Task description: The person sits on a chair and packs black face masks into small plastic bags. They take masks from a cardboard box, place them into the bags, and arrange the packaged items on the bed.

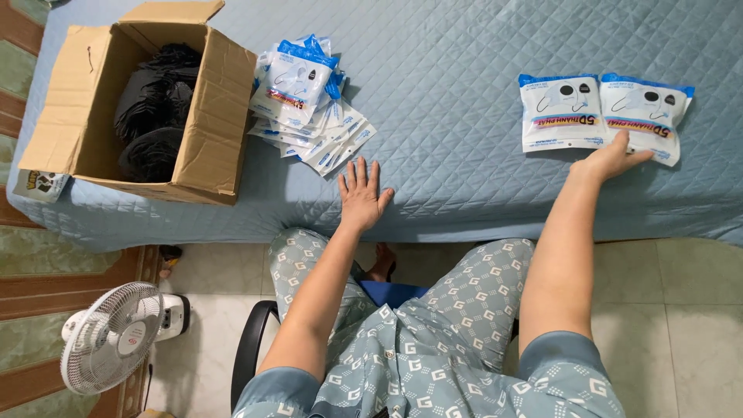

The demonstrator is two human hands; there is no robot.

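My right hand rests flat on the lower edge of the right one of two white and blue sealed packets, which lie side by side with the other packet on the blue quilted bed. My left hand lies open, palm down, on the quilt near the bed's front edge. Just beyond its fingers sits a loose pile of several flat white and blue packets. Neither hand grips anything.
An open cardboard box holding black masks stands at the bed's left end. A small white fan stands on the tiled floor at lower left. I sit on a black chair in patterned blue clothes.
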